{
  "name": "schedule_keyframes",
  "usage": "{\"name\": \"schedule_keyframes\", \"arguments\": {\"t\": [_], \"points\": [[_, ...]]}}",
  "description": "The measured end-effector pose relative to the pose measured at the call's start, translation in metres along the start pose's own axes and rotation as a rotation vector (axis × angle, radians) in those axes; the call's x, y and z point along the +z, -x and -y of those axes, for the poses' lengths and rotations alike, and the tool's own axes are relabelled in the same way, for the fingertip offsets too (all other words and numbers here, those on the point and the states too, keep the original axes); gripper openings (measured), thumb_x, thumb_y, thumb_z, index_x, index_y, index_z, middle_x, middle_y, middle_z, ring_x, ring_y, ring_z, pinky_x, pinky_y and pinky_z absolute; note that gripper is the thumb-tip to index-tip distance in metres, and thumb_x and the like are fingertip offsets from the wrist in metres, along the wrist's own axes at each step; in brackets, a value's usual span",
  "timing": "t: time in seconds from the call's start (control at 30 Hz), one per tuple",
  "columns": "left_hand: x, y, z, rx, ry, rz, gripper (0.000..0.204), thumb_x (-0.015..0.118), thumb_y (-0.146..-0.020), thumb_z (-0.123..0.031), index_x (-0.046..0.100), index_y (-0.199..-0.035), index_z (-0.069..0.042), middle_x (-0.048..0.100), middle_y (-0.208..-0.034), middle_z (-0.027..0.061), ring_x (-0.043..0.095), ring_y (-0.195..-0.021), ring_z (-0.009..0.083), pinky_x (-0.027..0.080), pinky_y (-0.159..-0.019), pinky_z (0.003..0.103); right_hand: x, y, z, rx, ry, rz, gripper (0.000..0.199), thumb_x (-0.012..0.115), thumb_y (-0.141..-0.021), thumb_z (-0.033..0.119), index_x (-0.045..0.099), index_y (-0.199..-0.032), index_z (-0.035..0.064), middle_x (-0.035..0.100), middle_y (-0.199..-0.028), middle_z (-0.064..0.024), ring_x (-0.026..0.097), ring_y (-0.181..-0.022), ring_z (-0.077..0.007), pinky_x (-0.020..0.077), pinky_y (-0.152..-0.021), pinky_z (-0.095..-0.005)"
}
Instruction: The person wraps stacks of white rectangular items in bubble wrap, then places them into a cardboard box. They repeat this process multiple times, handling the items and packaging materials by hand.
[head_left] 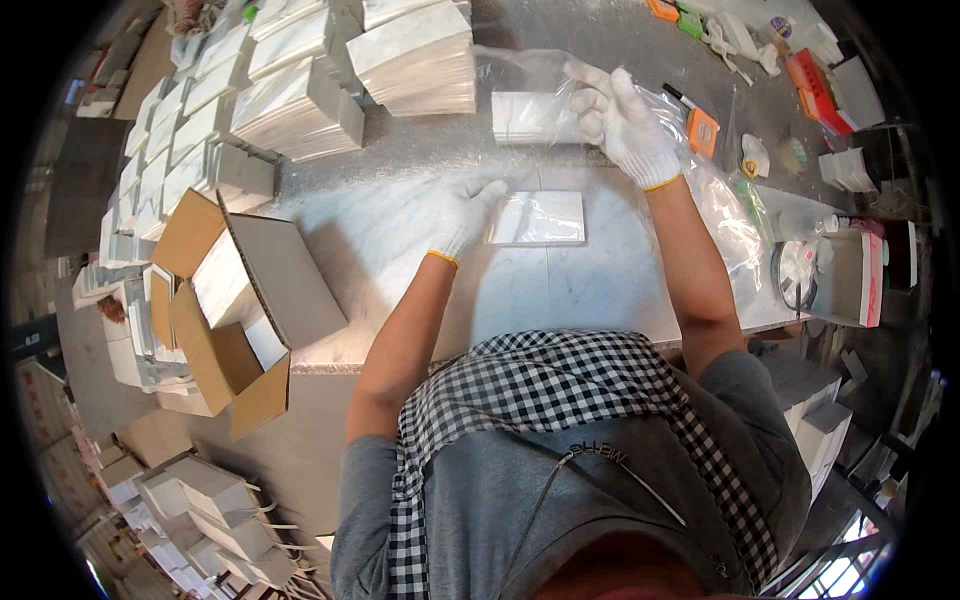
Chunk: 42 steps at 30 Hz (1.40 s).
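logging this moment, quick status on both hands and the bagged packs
Left hand flat beside the bagged flat pack. Right hand gripping the clear bag holding a white stack. Nothing between them.

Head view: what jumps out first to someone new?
Two white-gloved hands at centre: the left hand rests on a flat clear packet on the table, and the right hand grips a clear bag of white sheets farther back. An open cardboard box sits left, with white stacks behind.

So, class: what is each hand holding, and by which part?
The right hand grips a clear bag by its right end. The left hand only touches the left edge of a flat white packet.
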<state>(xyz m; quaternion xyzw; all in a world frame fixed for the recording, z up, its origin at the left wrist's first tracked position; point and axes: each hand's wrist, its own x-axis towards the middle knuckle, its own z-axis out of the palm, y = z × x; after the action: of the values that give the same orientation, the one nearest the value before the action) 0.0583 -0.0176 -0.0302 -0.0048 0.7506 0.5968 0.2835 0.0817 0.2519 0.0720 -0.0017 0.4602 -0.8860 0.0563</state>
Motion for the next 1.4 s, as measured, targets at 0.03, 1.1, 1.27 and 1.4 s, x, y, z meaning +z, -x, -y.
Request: {"name": "schedule_keyframes", "arguments": {"t": [0.03, 1.1, 1.27, 1.4], "points": [[0.002, 0.003, -0.003, 0.077, 0.033, 0.006, 0.024, 0.065, -0.098, -0.019, 0.078, -0.108, -0.001, 0.077, -0.095, 0.0078, 0.068, -0.089, 0.0145, 0.054, -0.082, 0.029, -0.006, 0.001, -0.008, -0.021, 0.178, -0.203, 0.057, 0.052, -0.106, 0.047, 0.056, -0.142, 0.0038, 0.067, -0.106, -0.0031, 0.059, -0.086, -0.0098, 0.0499, -0.078, -0.0273], [-0.002, 0.025, 0.010, -0.151, 0.046, 0.056, 0.014, 0.070, -0.092, -0.011, 0.076, -0.089, 0.001, 0.073, -0.076, 0.0102, 0.063, -0.057, 0.0141, 0.049, -0.051, 0.031, 0.006, 0.099, -0.131, 0.272, 1.013, -0.517, 0.066, 0.069, -0.094, 0.041, 0.050, -0.152, 0.0170, 0.069, -0.131, -0.0166, 0.069, -0.109, -0.0288, 0.0528, -0.095, -0.0366], [0.001, 0.000, 0.006, -0.113, 0.251, 0.037, 0.013, 0.068, -0.092, -0.008, 0.076, -0.091, 0.002, 0.071, -0.074, 0.0103, 0.061, -0.057, 0.0155, 0.049, -0.050, 0.032, -0.034, 0.053, -0.115, -0.060, 1.038, -0.505, 0.066, 0.071, -0.093, 0.029, 0.050, -0.151, 0.0087, 0.072, -0.112, -0.0136, 0.069, -0.098, -0.0219, 0.0538, -0.087, -0.0347], [-0.005, 0.000, -0.030, -0.162, 0.248, 0.052, 0.015, 0.069, -0.093, -0.012, 0.075, -0.096, 0.001, 0.073, -0.079, 0.0095, 0.065, -0.061, 0.0148, 0.052, -0.057, 0.030, -0.040, 0.015, -0.065, -0.177, 1.625, -0.493, 0.077, 0.078, -0.083, 0.031, 0.049, -0.151, 0.0068, 0.063, -0.136, -0.0158, 0.059, -0.124, -0.0322, 0.0474, -0.103, -0.0417]]}}
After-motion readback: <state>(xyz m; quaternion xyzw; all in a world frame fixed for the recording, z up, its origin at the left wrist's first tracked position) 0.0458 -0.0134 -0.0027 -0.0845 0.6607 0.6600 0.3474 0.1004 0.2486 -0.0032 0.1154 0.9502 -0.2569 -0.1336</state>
